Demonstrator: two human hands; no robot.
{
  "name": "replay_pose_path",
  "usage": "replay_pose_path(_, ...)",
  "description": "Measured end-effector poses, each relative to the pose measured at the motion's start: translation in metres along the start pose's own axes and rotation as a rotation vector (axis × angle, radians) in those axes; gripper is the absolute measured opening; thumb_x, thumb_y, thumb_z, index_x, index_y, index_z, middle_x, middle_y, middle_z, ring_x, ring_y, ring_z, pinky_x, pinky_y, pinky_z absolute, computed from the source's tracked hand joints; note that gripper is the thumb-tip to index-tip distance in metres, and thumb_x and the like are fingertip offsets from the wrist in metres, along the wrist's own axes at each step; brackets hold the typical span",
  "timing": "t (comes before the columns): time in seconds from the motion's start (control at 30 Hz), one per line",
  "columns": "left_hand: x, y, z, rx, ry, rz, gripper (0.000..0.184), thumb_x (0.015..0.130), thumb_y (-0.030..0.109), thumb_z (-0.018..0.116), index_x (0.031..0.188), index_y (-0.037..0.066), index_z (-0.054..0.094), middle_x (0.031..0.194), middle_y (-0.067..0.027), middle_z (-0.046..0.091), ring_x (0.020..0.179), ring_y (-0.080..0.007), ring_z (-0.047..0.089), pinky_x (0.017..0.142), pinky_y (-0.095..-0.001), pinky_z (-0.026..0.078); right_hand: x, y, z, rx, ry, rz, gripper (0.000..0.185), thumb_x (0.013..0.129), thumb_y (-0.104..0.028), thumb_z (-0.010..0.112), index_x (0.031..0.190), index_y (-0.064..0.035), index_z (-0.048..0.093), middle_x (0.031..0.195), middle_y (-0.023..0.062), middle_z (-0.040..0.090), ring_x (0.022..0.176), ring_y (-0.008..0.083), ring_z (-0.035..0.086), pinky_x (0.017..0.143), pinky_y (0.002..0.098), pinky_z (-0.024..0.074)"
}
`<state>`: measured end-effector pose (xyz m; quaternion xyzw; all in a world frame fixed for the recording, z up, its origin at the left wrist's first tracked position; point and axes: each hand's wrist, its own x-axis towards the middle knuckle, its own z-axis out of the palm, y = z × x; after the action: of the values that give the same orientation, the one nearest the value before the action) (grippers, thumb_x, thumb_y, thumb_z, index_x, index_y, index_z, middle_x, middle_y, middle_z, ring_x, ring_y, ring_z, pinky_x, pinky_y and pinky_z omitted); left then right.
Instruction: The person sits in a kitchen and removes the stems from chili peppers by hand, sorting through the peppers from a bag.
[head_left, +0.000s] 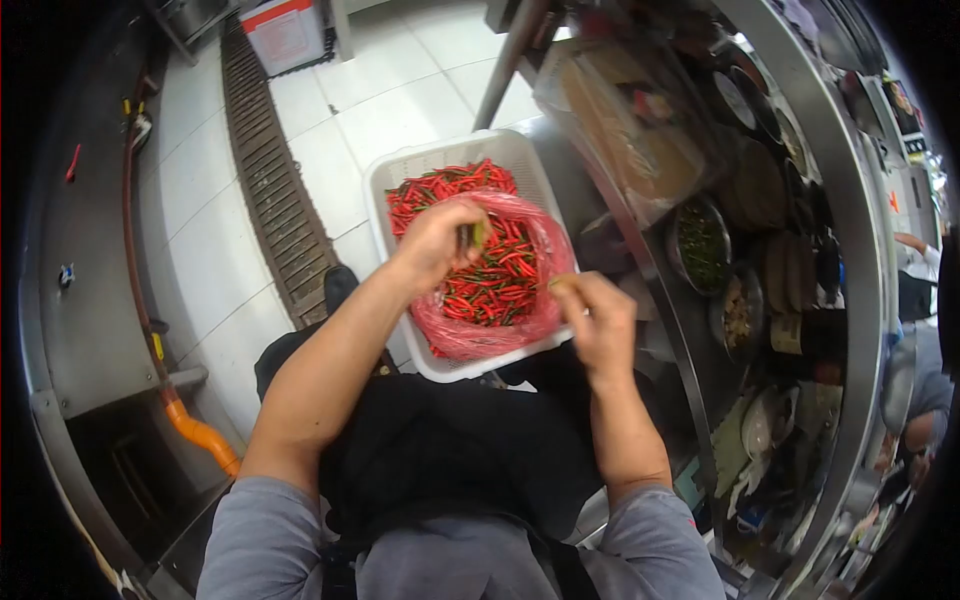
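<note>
A white plastic basket [378, 205] with perforated sides stands before me, holding red chilies [455, 182] with green stems. Inside it lies an opened pink plastic bag [470, 342], also full of red chilies [500, 285]. My left hand [440, 238] is over the bag's left part, fingers curled closed, with a small yellow-green bit showing at the fingertips. At the bag's right rim is my right hand [598, 318], its thumb and fingers pinched together around something small and greenish. What either hand holds is too small to name.
A metal shelf rack [690, 385] runs along my right, with a bowl of chopped greens [700, 245] and another bowl of food [740, 310]. On the left are a floor drain grate [265, 170] and an orange pipe [200, 432]. A red-and-white bin [285, 38] stands ahead.
</note>
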<state>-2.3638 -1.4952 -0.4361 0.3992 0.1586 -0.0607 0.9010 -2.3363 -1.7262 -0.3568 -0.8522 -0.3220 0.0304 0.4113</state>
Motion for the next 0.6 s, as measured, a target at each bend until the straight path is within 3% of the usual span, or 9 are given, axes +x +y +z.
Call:
replay_pose_path(0.1, -0.004, 0.013, 0.002, -0.104, -0.072, 0.082, 0.015, 0.089, 0.022, 0.051, 0.083, 0.008, 0.054, 0.072, -0.0035, 0.057, 0.054, -0.0114, 0.052, 0.041, -0.0242, 0.033, 0.002, 0.007, -0.056, 0.099, 0.445, 0.117, 0.009, 0.087, -0.005, 0.064, 0.091, 0.0013, 0.068, 0.077, 0.0072, 0.066, 0.059, 0.0102, 0.058, 0.054, 0.0236, 0.0455)
replay_pose_path(0.2, -0.010, 0.015, 0.007, -0.035, -0.032, 0.061, 0.012, 0.091, 0.019, 0.054, 0.086, 0.008, 0.052, 0.072, -0.0032, 0.056, 0.054, -0.0092, 0.051, 0.038, -0.0201, 0.031, 0.010, 0.025, -0.105, 0.108, 0.720, 0.093, 0.012, 0.088, -0.004, 0.065, 0.097, 0.0029, 0.067, 0.077, 0.0052, 0.065, 0.058, 0.0065, 0.055, 0.051, 0.0195, 0.0425)
replay_pose_path(0.3, -0.012, 0.014, 0.009, 0.029, 0.000, 0.040, 0.011, 0.091, 0.018, 0.055, 0.087, 0.008, 0.052, 0.071, -0.0025, 0.055, 0.053, -0.0089, 0.051, 0.038, -0.0198, 0.031, 0.027, 0.054, -0.135, -0.604, 0.473, -0.024, 0.019, 0.088, -0.005, 0.064, 0.105, 0.0000, 0.067, 0.091, 0.0089, 0.067, 0.073, 0.0147, 0.062, 0.064, 0.0256, 0.0472)
replay_pose_path(0.43, -0.013, 0.017, 0.005, 0.094, 0.074, 0.051, 0.011, 0.090, 0.018, 0.056, 0.086, 0.009, 0.051, 0.069, -0.0016, 0.054, 0.052, -0.0086, 0.050, 0.038, -0.0200, 0.030, 0.029, 0.052, -0.133, -0.661, 0.451, -0.077, 0.019, 0.087, -0.005, 0.063, 0.106, -0.0020, 0.068, 0.098, 0.0105, 0.066, 0.083, 0.0193, 0.063, 0.072, 0.0287, 0.0484)
replay_pose_path(0.53, -0.013, 0.018, -0.002, 0.123, 0.100, 0.070, 0.013, 0.090, 0.017, 0.058, 0.083, 0.009, 0.050, 0.069, -0.0016, 0.054, 0.052, -0.0083, 0.050, 0.038, -0.0204, 0.030, 0.028, 0.043, -0.116, -0.504, 0.666, -0.046, 0.019, 0.088, -0.004, 0.063, 0.106, -0.0020, 0.069, 0.097, 0.0118, 0.067, 0.083, 0.0200, 0.064, 0.073, 0.0296, 0.0495)
replay_pose_path(0.6, -0.015, 0.020, -0.004, 0.143, 0.104, 0.076, 0.013, 0.090, 0.017, 0.059, 0.084, 0.009, 0.050, 0.072, -0.0022, 0.055, 0.055, -0.0083, 0.049, 0.040, -0.0209, 0.029, 0.026, 0.039, -0.094, -0.413, 0.663, -0.072, 0.019, 0.088, -0.003, 0.062, 0.106, -0.0020, 0.069, 0.096, 0.0120, 0.067, 0.082, 0.0199, 0.064, 0.073, 0.0296, 0.0497)
